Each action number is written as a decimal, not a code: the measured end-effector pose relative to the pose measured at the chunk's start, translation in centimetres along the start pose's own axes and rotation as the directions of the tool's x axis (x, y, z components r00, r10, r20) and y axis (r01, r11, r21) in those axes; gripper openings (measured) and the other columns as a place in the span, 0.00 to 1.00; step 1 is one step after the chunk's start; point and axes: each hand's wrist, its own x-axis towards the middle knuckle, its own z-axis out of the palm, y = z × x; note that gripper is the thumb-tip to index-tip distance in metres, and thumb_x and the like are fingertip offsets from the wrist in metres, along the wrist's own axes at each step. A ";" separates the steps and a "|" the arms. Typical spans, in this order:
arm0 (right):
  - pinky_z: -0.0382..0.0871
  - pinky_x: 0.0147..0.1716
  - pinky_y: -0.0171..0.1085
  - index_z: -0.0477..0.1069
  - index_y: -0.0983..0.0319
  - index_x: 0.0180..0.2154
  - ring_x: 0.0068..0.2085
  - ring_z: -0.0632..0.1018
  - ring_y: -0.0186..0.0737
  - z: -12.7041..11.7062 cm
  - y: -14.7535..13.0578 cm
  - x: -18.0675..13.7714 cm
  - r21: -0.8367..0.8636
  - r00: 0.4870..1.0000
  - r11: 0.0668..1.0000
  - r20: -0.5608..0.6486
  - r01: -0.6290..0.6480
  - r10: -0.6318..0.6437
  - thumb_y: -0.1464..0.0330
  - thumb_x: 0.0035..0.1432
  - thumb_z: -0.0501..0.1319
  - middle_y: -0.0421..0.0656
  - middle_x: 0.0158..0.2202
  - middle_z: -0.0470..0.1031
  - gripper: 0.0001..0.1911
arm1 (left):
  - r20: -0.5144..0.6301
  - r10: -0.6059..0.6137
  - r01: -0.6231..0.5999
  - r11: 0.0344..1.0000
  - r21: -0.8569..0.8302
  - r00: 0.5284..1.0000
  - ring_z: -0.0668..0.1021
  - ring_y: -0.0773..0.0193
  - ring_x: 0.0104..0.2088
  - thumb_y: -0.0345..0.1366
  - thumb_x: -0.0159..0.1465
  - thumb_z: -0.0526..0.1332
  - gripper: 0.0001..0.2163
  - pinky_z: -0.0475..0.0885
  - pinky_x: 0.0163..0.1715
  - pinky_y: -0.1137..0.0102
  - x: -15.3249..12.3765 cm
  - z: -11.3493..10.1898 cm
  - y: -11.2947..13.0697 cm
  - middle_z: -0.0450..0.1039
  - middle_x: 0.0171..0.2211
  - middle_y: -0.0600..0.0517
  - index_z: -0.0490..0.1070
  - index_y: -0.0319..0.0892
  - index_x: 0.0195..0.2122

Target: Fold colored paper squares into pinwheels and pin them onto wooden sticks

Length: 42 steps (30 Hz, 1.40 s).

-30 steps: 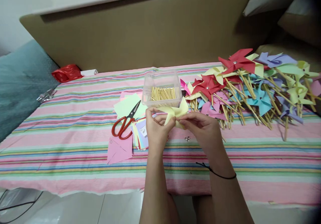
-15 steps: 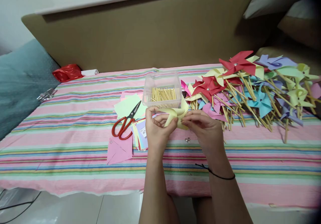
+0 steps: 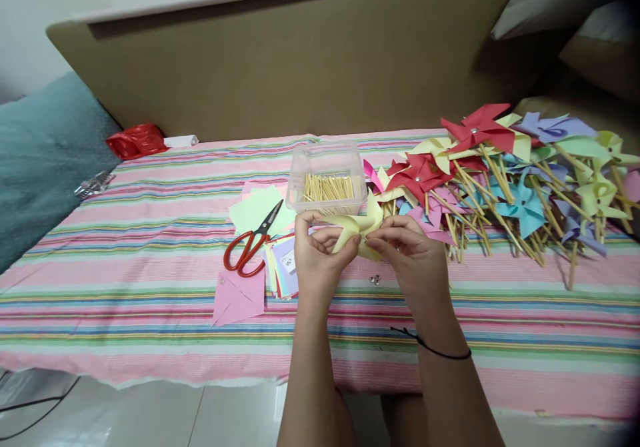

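Compared with half a second before, the pale yellow pinwheel (image 3: 373,217) had tipped slightly, so that its upper blade stood up more fully and more of its lower right blade showed below the fingertips. It was held up above the striped cloth (image 3: 165,267), in front of the clear plastic box (image 3: 320,157), between the left hand (image 3: 320,257) and the right hand (image 3: 417,260).

It was plain matte paper, with smooth curved folds running in towards the middle. One blade rose to a sharp point, another stretched leftward over the left fingers, and a third came down beside the left thumb. Faint shadow lay inside the curls. The left fingers were clamped on the paper, the thumb pressing close to the centre. The right thumb and forefinger were pinched on it from the other side, with a small bright spot at their tips, too small to make out.

Just below the hands lay a few shiny metal bits (image 3: 375,279). Wooden sticks (image 3: 327,188) filled part of the box. To the left, red-handled scissors (image 3: 261,229) rested partly on a pale green sheet (image 3: 255,211), near a pink square (image 3: 240,298) with diagonal cuts. Pinwheels on sticks (image 3: 523,203), in red, blue, purple, pink and yellow, were heaped to the right.
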 end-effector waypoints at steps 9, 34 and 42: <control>0.64 0.29 0.36 0.79 0.54 0.27 0.37 0.71 0.38 0.1 -0.3 -0.1 -0.043 1.000 0.999 0.002 -0.013 0.013 0.67 0.50 0.68 0.41 0.36 0.68 0.02 | -0.001 -0.003 0.003 1.000 -0.009 1.000 0.77 0.69 0.21 0.29 0.48 0.68 0.23 0.70 0.25 0.76 -0.1 0.0 -0.1 0.77 0.22 0.60 0.54 0.47 0.38; 0.71 0.42 0.41 0.78 0.58 0.25 0.41 0.73 0.39 0.2 -0.3 -0.2 0.098 0.991 0.986 -0.019 -0.131 0.134 0.67 0.47 0.70 0.41 0.36 0.69 0.03 | 0.107 0.016 -0.022 0.998 0.051 0.994 0.74 0.73 0.21 0.28 0.51 0.67 0.21 0.67 0.24 0.79 0.0 0.2 -1.0 0.75 0.22 0.61 0.54 0.47 0.38; 0.72 0.37 0.40 0.79 0.56 0.25 0.41 0.74 0.40 -0.6 -0.4 -0.2 0.146 0.986 0.975 -0.012 -0.165 0.169 0.65 0.46 0.70 0.42 0.37 0.71 0.03 | 0.096 -0.002 0.005 1.000 -0.031 0.995 0.78 0.70 0.23 0.30 0.50 0.69 0.24 0.72 0.28 0.75 -0.1 0.4 -0.8 0.78 0.25 0.58 0.53 0.47 0.40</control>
